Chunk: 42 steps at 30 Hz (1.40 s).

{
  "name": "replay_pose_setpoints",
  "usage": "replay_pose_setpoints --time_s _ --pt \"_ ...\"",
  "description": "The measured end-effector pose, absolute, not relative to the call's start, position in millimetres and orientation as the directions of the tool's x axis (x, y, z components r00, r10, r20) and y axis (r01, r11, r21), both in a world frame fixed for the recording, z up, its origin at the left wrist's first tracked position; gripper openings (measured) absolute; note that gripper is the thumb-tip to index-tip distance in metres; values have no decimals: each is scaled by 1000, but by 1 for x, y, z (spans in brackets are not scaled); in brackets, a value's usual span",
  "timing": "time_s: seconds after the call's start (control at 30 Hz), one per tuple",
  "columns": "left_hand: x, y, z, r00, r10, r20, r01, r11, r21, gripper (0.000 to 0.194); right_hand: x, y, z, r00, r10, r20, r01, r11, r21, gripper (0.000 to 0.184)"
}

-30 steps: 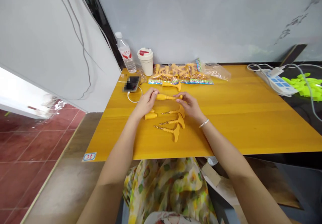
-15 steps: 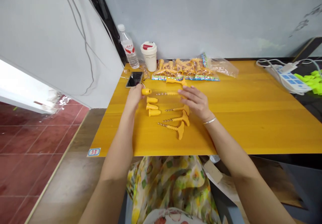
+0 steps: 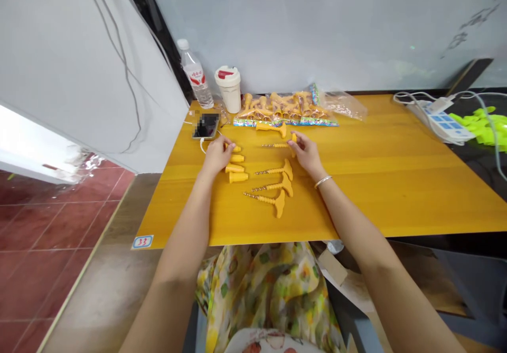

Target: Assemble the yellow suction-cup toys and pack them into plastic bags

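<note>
My left hand (image 3: 217,156) is closed on a yellow tapered cap (image 3: 236,148) at the top of a row of caps. Three more yellow caps, including the lowest cap (image 3: 238,177), lie just below it on the table. My right hand (image 3: 308,155) pinches the handle of a yellow T-handled corkscrew (image 3: 280,145), its metal spiral pointing left toward the caps. Below it lie three similar corkscrews, the lowest corkscrew (image 3: 279,204) nearest the front edge. A capped corkscrew (image 3: 271,128) lies farther back, in front of the bags.
Clear plastic bags (image 3: 285,109) of yellow corkscrews lie along the back. At the back left stand a water bottle (image 3: 197,77) and a lidded cup (image 3: 229,90), near a phone (image 3: 206,126) with a cable. A power strip (image 3: 443,120) sits at the right beside bright green items (image 3: 481,126).
My left hand has lowered the cap to the top of the cap row. My right hand, spread over the corkscrew before, now pinches its handle. The view has shifted slightly.
</note>
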<state>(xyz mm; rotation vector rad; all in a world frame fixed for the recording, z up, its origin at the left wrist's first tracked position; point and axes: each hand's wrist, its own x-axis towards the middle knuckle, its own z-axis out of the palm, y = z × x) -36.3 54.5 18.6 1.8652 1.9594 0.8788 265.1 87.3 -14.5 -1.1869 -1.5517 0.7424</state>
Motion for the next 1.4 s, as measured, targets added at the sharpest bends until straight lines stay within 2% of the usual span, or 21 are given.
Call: replay_pose_setpoints --time_s 0.1,0.2,0.4,0.53,0.7,0.77,0.83,0.97,1.07,1.2,1.3,1.4 --pt "-36 55 17 -81 983 167 808 -33 588 14 263 92 -20 -62 960 272 295 278 -914 57" --pt "-37 56 14 -75 981 178 809 -45 586 13 259 92 -23 -121 960 251 350 278 -894 56" --pt "-41 60 9 -44 980 196 792 -85 604 12 255 87 -24 -171 917 360 614 385 -689 47" --pt "-42 60 8 -34 969 243 800 -119 588 14 256 86 -25 -195 914 356 668 390 -634 42" --pt "-42 60 8 -5 956 294 812 -167 559 18 255 76 -15 -241 907 345 724 405 -559 44" --pt "-41 60 9 -25 949 315 820 -161 549 18 253 67 -4 -310 859 408 716 493 -494 40" --pt "-41 59 11 -49 939 340 827 -154 542 18 251 56 8 -452 776 440 669 621 -409 34" --pt "-39 57 15 -65 931 359 822 -153 548 17 246 34 23 -732 611 302 538 790 -293 21" --pt "-39 57 16 -66 930 361 818 -156 554 16 243 26 25 -753 620 221 580 784 -224 18" --pt "-39 57 15 -58 927 371 821 -167 545 15 242 24 28 -710 678 189 656 735 -170 20" --pt "-39 58 13 -52 924 378 826 -173 536 16 242 21 33 -699 680 221 656 733 -180 19" --pt "-40 59 12 -44 922 385 827 -182 532 16 242 16 39 -753 625 204 582 778 -236 14"
